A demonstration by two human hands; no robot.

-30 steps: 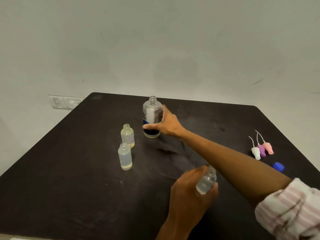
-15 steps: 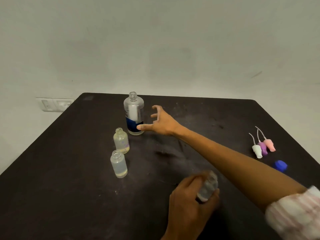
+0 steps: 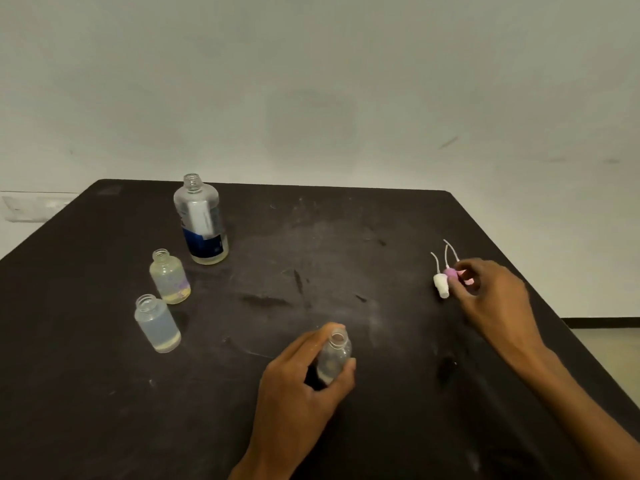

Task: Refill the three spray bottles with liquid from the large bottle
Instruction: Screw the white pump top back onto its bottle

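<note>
Now, scene: a person seen from above works at a dark table [image 3: 346, 237] set against a pale wall [image 3: 311, 81].
Left hand: the left hand [image 3: 298, 386] grips a small clear spray bottle [image 3: 334, 358] near the table's near edge, about midway along it; fingers and thumb are curled round the bottle's body, its open neck showing above them.
Right hand: the right hand [image 3: 495, 292] reaches to the spray heads close to the table's right edge; its fingertips are bent down onto the pink spray head [image 3: 467, 277], which they largely hide, and whether they pinch it or only touch it cannot be told.
Spray heads: a white spray head [image 3: 441, 285] and a purple spray head [image 3: 450, 273] lie just beside the pink one on its left, all three with thin white tubes pointing toward the far edge.
Large bottle: the large bottle [image 3: 202, 221], uncapped, with a white and blue label, stands upright toward the table's far left corner, a shallow layer of liquid at its base.
Other spray bottles: a second spray bottle [image 3: 170, 277] stands open just in front of the large bottle, pale yellowish liquid at its bottom; a third spray bottle [image 3: 157, 323] stands open nearer the left edge, close in front of the second.
Background: a white wall switch plate [image 3: 34, 206] sits on the wall beyond the table's left edge.
</note>
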